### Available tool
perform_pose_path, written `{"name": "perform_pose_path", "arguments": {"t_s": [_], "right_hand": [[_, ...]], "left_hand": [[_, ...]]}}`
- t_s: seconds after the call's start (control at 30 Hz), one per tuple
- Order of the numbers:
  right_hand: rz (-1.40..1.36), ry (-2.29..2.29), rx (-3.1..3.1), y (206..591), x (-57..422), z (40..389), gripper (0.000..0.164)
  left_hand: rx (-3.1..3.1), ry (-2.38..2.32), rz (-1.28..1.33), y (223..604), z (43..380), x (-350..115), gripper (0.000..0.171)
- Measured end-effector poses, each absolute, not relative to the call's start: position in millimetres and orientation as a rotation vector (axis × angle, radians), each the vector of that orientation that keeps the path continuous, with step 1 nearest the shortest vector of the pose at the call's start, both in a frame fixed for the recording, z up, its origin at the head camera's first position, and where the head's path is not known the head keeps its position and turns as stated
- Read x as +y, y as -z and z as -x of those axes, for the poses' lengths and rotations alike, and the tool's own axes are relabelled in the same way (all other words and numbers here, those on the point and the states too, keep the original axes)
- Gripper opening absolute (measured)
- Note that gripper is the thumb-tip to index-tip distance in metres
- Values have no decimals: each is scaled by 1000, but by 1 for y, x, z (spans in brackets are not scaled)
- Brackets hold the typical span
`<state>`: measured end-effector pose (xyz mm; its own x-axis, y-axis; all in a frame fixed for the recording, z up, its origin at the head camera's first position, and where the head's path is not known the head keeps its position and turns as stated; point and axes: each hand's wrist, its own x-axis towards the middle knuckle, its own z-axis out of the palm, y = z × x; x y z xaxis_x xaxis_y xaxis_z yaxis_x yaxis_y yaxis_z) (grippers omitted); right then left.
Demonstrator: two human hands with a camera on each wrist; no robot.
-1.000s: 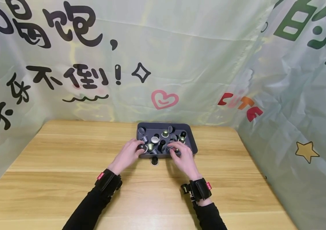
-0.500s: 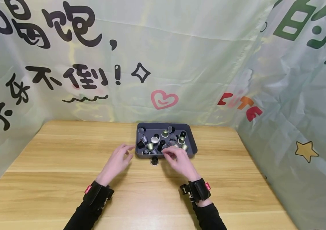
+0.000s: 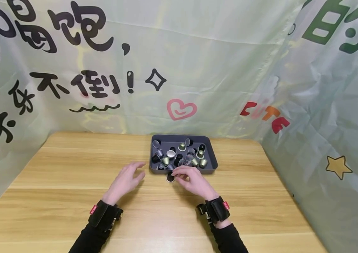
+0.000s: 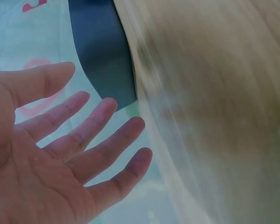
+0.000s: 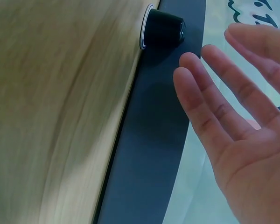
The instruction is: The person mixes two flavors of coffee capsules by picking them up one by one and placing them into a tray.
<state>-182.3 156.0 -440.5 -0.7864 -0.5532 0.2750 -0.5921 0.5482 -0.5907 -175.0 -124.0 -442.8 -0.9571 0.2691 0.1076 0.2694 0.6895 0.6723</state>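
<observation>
A dark grey tray [image 3: 214,165] at the back of the table holds several coffee capsules, among them a green capsule [image 3: 203,163] and a silver-lidded one. In front of its near wall, a black coffee capsule [image 5: 164,27] stands on its rim on the wooden table. My right hand [image 3: 193,179] hovers beside that capsule, partly covering it in the head view; the right wrist view shows its fingers relaxed and apart from it. Left of the tray, my left hand [image 3: 125,181] is held over the table with fingers spread and nothing in them.
Behind the tray a printed cloth [image 3: 216,80] hangs along the back edge of the wooden table [image 3: 71,196]. Both wrists carry black camera straps. Inside the tray the capsules lie scattered, some tipped over and some on their rims.
My left hand has let go of a capsule in the tray's left corner and drawn back left. My right hand has moved left, out of the tray, to the black capsule in front.
</observation>
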Motion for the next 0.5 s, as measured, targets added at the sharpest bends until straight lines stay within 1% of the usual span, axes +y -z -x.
{"name": "perform_pose_path", "arguments": {"t_s": [0.3, 0.5], "right_hand": [[-946, -1041, -2707, 439, 158, 182, 25], [-977, -1052, -2743, 439, 157, 181, 28]], "left_hand": [[-2912, 1150, 458, 441, 174, -123, 48], [-2913, 1141, 459, 441, 174, -123, 48]]}}
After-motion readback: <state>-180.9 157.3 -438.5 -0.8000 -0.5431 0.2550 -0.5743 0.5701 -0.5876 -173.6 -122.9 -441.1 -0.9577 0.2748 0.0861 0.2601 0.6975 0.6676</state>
